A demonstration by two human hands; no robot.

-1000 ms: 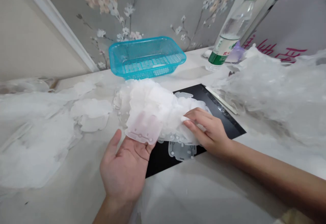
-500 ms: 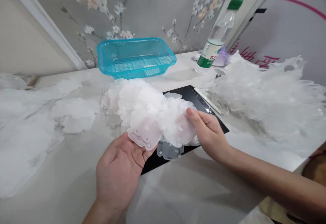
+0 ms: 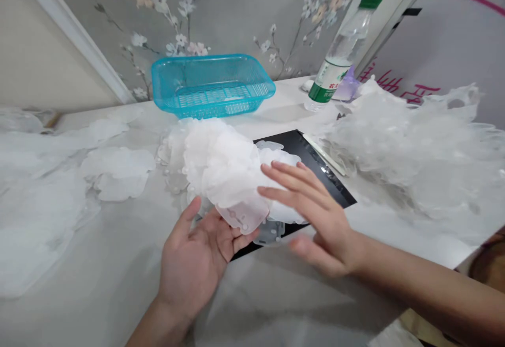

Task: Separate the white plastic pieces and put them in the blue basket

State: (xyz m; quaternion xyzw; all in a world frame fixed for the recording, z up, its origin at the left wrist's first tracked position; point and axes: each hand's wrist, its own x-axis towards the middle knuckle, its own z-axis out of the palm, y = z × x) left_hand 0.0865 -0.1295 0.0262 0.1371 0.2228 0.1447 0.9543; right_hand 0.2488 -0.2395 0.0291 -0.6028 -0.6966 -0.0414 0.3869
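Observation:
A heap of translucent white, thin plastic pieces with cut-out slots and rounded edges (image 3: 224,160) lies overlapped at the centre, partly over a black board (image 3: 311,168). My left hand (image 3: 201,252) is palm up at its near edge, thumb raised apart, fingertips reaching beneath the lowest piece (image 3: 244,215). Over the right part of the heap, my right hand (image 3: 311,210) has its fingers stretched out and spread. Whether its fingertips touch the pieces I cannot tell. One piece with small holes (image 3: 270,231) rests on the board under the heap.
A blue plastic basket (image 3: 213,110) stands behind the heap. Right of it are a green-capped water bottle (image 3: 335,68) and a purple item (image 3: 347,85). Crumpled clear plastic (image 3: 418,152) covers the right side; more translucent sheets (image 3: 39,205) spread on the left.
My right hand has let go of the pieces, and its fingers have spread toward the left. My left thumb has lifted off the near piece, and that hand has shifted slightly right.

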